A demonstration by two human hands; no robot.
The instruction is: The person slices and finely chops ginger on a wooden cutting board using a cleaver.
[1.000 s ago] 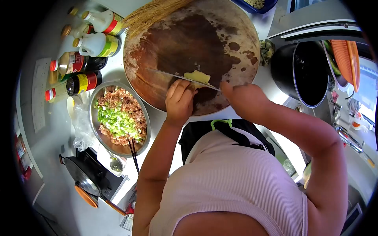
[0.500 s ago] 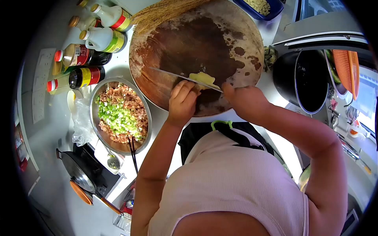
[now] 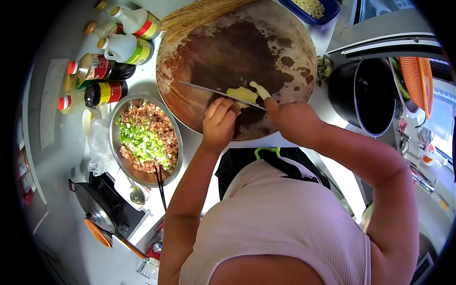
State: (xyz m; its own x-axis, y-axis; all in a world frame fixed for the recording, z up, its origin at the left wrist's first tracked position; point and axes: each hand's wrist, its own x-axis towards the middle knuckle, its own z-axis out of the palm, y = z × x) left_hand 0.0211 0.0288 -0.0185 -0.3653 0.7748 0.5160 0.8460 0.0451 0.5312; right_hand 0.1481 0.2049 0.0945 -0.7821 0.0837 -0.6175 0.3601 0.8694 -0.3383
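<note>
My right hand (image 3: pixel 292 121) is closed round the handle of a kitchen knife (image 3: pixel 202 88), whose long blade points left across the round wooden chopping board (image 3: pixel 228 52). Against the near side of the blade, my left hand (image 3: pixel 220 122) has its fingers curled over a pale yellow piece that looks like ginger, mostly hidden by fingers and knife. A flat piece of ginger (image 3: pixel 241 93) lies along the far side of the blade. Close to the right fingers is a slim, finger-shaped ginger piece (image 3: pixel 260 89).
Left of the board, a steel bowl (image 3: pixel 179 154) holds minced meat and chopped green onion, with chopsticks (image 3: pixel 160 185) in it. Several sauce bottles (image 3: pixel 107 93) stand beyond. A straw brush (image 3: pixel 202 16) touches the board's far edge. A black pot (image 3: pixel 342 92) stands right.
The slim ginger piece now lies apart beyond the blade, near my right fingers; earlier it was not seen separately. Both hands and the knife stay almost in place.
</note>
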